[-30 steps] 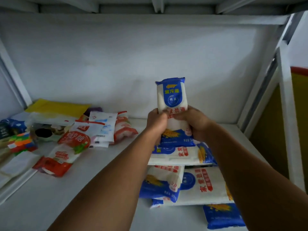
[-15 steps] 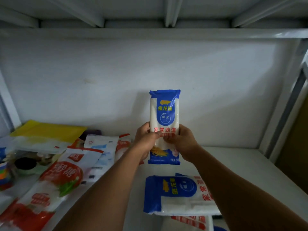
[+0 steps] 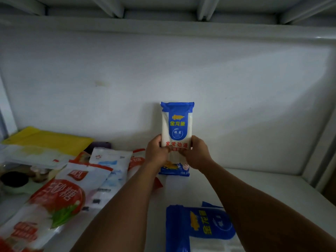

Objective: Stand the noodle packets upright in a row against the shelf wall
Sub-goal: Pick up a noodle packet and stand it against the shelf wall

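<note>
Both the left hand [image 3: 157, 152] and right hand [image 3: 195, 153] grip the upright noodle packet [image 3: 177, 131] between them. Released carelessly, it could topple forward off the shelf wall [image 3: 236, 99] behind.

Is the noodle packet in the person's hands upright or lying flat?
Upright. The noodle packet stands on end by the back wall, its printing reading right way up, gripped by left hand and right hand.

Blue-white noodle packet [image 3: 177, 135] upright against wall [image 3: 236, 99]

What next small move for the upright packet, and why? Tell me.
Probably let go gently. The blue-and-white plastic noodle packet stands upright at the white back wall, base apparently on the shelf; left hand and right hand grip its sides.
</note>
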Action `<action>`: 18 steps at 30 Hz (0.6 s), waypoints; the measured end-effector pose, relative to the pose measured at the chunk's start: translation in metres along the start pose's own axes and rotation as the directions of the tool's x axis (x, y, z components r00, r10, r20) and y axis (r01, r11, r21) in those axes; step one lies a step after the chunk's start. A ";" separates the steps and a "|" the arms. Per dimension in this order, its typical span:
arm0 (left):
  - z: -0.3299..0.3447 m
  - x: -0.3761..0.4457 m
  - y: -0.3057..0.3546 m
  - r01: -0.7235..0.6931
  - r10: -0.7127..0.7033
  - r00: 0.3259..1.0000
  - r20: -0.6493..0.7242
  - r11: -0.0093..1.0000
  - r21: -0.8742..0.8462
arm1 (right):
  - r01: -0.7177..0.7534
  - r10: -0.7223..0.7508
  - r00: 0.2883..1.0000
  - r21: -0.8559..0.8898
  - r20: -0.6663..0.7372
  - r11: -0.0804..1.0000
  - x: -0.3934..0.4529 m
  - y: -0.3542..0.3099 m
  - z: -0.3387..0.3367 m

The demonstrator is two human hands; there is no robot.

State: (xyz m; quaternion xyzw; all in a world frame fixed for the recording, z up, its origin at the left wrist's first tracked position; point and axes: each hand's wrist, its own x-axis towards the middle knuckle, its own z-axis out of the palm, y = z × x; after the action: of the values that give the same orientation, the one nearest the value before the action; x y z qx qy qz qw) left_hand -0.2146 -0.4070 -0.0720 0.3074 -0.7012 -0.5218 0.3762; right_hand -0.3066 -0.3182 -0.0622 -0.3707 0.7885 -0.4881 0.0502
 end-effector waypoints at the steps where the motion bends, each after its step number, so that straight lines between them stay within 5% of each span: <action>1: 0.000 0.002 0.000 -0.002 0.002 1.000 0.000 1.000 0.006 | 0.001 -0.001 1.000 -0.008 -0.012 1.000 0.002 0.001 0.001; 18: 0.019 0.013 0.004 0.068 -0.055 0.986 -0.155 0.994 0.082 | -0.025 0.022 0.999 -0.094 -0.037 0.995 0.018 0.008 0.014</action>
State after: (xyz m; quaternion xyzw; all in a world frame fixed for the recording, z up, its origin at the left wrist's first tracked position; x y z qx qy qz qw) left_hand -0.2375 -0.4072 -0.0689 0.3841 -0.6826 -0.4771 0.3986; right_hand -0.3171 -0.3382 -0.0707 -0.3545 0.8159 -0.4562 0.0239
